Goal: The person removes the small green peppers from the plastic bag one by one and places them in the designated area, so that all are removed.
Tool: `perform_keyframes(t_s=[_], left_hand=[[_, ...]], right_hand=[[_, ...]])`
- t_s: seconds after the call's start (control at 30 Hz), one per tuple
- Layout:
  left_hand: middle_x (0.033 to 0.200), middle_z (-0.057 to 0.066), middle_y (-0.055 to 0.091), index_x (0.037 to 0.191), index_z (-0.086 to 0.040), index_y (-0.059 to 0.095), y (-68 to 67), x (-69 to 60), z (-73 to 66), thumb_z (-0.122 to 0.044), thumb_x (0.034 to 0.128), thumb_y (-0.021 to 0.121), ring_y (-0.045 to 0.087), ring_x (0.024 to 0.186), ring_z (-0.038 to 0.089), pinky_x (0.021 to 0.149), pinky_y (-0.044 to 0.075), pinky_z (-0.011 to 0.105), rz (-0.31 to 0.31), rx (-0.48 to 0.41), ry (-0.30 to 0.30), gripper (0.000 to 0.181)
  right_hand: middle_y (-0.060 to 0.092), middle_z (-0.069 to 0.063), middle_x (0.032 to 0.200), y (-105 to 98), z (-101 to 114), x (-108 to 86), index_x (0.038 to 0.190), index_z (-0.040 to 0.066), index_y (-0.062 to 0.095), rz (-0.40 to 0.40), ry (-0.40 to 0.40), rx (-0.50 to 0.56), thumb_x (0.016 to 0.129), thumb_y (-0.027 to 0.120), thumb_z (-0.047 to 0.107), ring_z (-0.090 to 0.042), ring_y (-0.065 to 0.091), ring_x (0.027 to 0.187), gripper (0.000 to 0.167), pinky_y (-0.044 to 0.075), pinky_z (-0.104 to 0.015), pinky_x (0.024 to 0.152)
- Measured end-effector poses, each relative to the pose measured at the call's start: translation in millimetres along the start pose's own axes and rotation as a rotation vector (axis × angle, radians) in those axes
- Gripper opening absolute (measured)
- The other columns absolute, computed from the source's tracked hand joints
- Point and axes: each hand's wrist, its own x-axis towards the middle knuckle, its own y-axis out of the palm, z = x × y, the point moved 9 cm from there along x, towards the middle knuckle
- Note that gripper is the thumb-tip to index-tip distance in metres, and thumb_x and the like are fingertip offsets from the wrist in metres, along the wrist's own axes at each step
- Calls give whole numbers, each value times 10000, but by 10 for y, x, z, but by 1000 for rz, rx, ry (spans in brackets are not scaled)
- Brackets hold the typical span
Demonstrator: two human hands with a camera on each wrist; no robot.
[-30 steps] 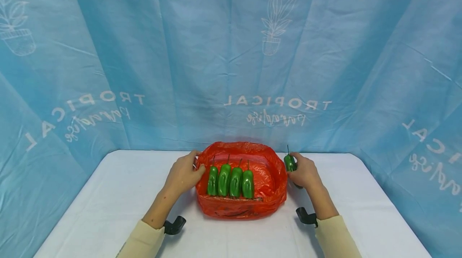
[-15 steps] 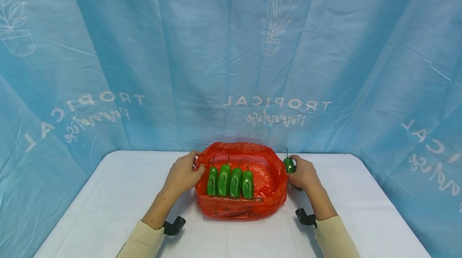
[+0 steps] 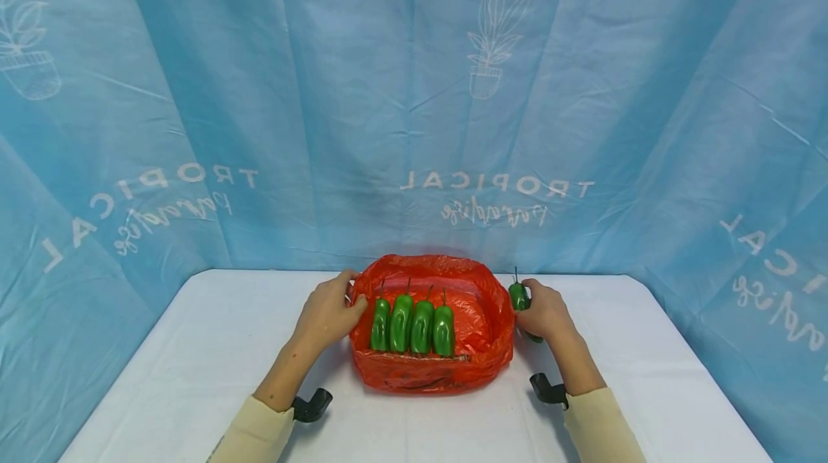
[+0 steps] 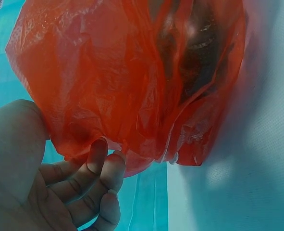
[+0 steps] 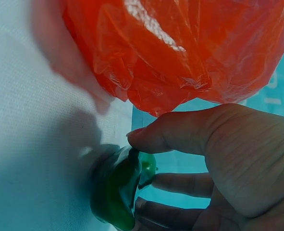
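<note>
At three o'clock, right hand (image 3: 545,309) pinches pepper (image 3: 518,297), likely light, slick: grip mid-body! Nine o'clock, left hand (image 3: 328,310) pinches bag (image 3: 481,372).

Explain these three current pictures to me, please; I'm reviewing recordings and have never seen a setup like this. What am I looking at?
There is no robot here: these are a person's two bare hands. The wide picture comes from a camera worn on the head, looking forward and down. The two close-ups come from cameras worn on the left and right wrists, each looking at that hand's work.

On the white table sits an open red plastic bag with four green peppers side by side in it. The left hand grips the bag's edge. The right hand holds another green pepper just outside the bag. Behind hangs a blue curtain with mirrored lettering.
</note>
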Motion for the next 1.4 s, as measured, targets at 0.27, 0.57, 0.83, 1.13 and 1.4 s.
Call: perform_keyframes(t_s=[0.27,0.57,0.83,1.13,1.4], left_hand=[[806,34,636,1316,-24,643,-4,-5,-7,-193,945,675,533,596,167,527,464,324,2,-1,2,408],[801,35,632,1316,-22,642,-7,4,-12,-190,945,673,525,600,164,525,455,323,-1,9,7,409],[807,38,634,1314,-24,643,0,0,-5,-185,943,676,526,605,172,527,458,325,-5,2,4,406],[803,22,627,1332,-30,639,22,-5,5,-192,946,685,533,602,172,529,470,322,-2,-5,-10,421],[827,38,642,1343,-17,629,3,-7,4,-189,945,685,542,618,173,539,483,315,0,2,-18,437]], right_hand=[[604,-335,1369,-16,7,-12,1497,-67,487,7,-1,8,841,831,214,-442,640,1127,792,598,-583,902],[642,-330,1303,-129,67,-69,1463,-80,532,7,-38,6,880,799,222,-443,654,1120,709,613,-552,871],[635,-334,1307,-262,143,-128,1433,-96,550,-23,-90,8,885,761,152,-476,634,1155,637,605,-564,871],[646,-332,1308,-384,273,-199,1400,-99,578,-98,-168,2,885,722,129,-498,623,1189,581,580,-594,914],[637,-302,1313,-431,428,-291,1410,-52,594,-162,-170,8,892,717,145,-470,604,1190,568,581,-603,914]])
